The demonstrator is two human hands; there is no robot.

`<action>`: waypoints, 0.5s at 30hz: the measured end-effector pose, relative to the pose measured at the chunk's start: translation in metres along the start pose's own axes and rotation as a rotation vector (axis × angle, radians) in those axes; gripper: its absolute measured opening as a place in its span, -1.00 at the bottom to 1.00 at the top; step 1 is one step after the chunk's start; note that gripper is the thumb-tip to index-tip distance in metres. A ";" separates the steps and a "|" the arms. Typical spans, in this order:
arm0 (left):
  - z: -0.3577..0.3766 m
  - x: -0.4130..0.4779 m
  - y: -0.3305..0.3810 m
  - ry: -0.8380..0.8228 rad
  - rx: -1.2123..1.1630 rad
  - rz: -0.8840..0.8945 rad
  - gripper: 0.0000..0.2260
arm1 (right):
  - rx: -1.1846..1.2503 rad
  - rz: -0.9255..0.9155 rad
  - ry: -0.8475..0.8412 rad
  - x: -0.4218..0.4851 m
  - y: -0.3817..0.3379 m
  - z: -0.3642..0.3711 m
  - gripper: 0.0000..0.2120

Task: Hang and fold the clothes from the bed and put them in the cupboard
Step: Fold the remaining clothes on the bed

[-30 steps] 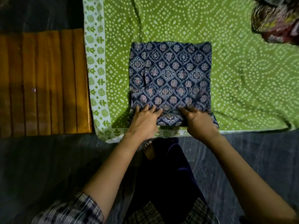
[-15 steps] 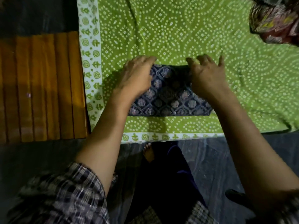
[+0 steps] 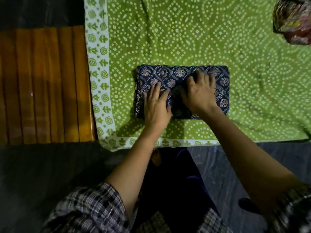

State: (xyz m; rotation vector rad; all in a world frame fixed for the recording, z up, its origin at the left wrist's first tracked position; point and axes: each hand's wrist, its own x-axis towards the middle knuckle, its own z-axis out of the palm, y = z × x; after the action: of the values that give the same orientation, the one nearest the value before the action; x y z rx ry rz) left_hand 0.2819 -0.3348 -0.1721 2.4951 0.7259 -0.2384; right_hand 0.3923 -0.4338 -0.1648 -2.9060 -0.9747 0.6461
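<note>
Folded in half a moment ago, the navy printed garment (image 3: pixel 181 73) lies compact on the green bedsheet (image 3: pixel 185 39), left grip (image 3: pixel 156 105) and right grip (image 3: pixel 200 93) released, pressing it flat, seemingly ready for the cupboard

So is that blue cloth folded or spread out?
Folded: the blue cloth is a compact rectangle on the green bedsheet, left hand and right hand on top.

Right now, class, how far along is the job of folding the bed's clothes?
Done: the blue cloth lies folded in a rectangle on the green sheet. In hand: the left hand and right hand press it flat. Left: the crumpled heap at the far corner, then the cupboard, not in view.
</note>
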 end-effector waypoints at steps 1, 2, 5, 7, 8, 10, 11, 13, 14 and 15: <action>0.000 -0.008 0.007 0.101 -0.121 -0.076 -0.63 | 0.027 -0.005 0.042 0.007 -0.003 -0.004 -0.55; 0.001 -0.015 0.014 0.192 -0.254 -0.171 -0.76 | 0.060 -0.022 0.064 0.016 -0.003 -0.008 -0.53; 0.009 -0.033 0.024 0.231 -0.801 -0.657 -0.86 | 0.021 -0.149 -0.005 0.046 -0.002 -0.007 -0.45; 0.018 -0.037 0.023 0.053 -1.145 -1.025 -0.86 | -0.095 -0.213 -0.095 0.059 -0.001 -0.004 -0.40; 0.020 -0.038 0.021 -0.036 -1.271 -1.141 -0.90 | -0.142 -0.229 -0.115 0.061 0.000 -0.003 -0.38; 0.018 -0.039 0.027 -0.068 -1.496 -1.227 -0.94 | -0.190 -0.236 -0.103 0.064 0.002 -0.004 -0.35; 0.016 -0.038 0.030 -0.055 -1.567 -1.211 -0.90 | -0.204 -0.225 -0.101 0.065 0.003 -0.005 -0.33; 0.008 -0.039 0.041 -0.086 -1.645 -1.146 -0.79 | -0.217 -0.197 -0.111 0.064 0.003 -0.008 -0.30; 0.004 -0.040 0.046 -0.099 -1.679 -1.130 -0.76 | -0.218 -0.181 -0.121 0.063 0.002 -0.011 -0.29; 0.000 -0.041 0.050 -0.117 -1.735 -1.109 -0.79 | -0.211 -0.164 -0.134 0.061 0.001 -0.014 -0.29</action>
State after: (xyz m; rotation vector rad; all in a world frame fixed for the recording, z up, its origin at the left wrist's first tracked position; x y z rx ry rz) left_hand 0.2747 -0.3885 -0.1377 0.3381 1.3303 -0.0385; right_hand 0.4426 -0.3973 -0.1751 -2.9450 -1.3587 0.7800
